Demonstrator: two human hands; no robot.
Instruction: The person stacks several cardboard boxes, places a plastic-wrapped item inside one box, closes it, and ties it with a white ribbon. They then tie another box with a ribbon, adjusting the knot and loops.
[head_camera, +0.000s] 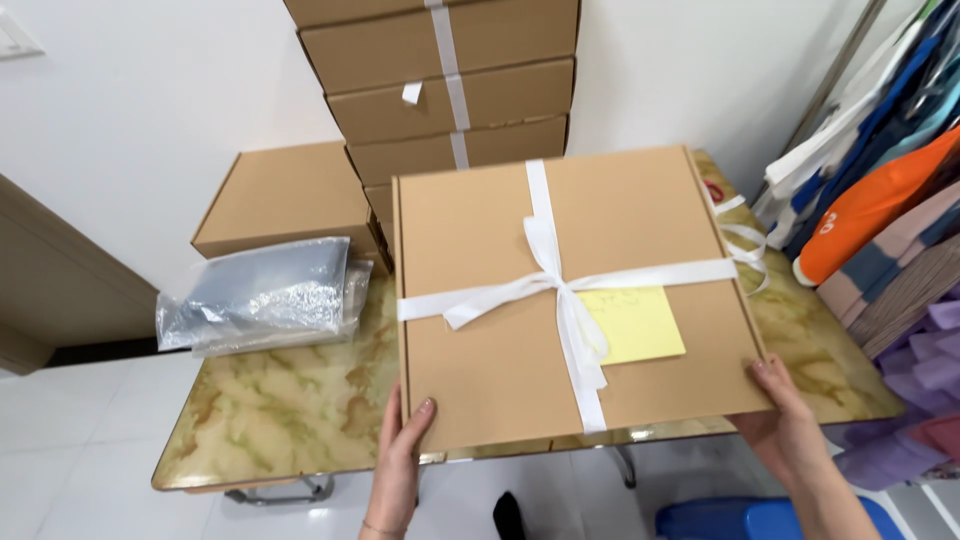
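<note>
A flat brown cardboard box (480, 300) tied crosswise with a white ribbon (560, 285) and bow is held up over the table, tilted toward me. A yellow sticky note (632, 325) is tucked under the ribbon. My left hand (400, 455) grips the box's near left corner from below, thumb on top. My right hand (785, 415) holds the near right corner the same way.
A marble-patterned table (280, 410) stands against the white wall. On it are a stack of ribboned cardboard boxes (450, 90), a lone flat box (285, 195) and clear plastic bags (260, 295). Hanging clothes (880, 190) crowd the right. A blue stool (760, 520) sits below.
</note>
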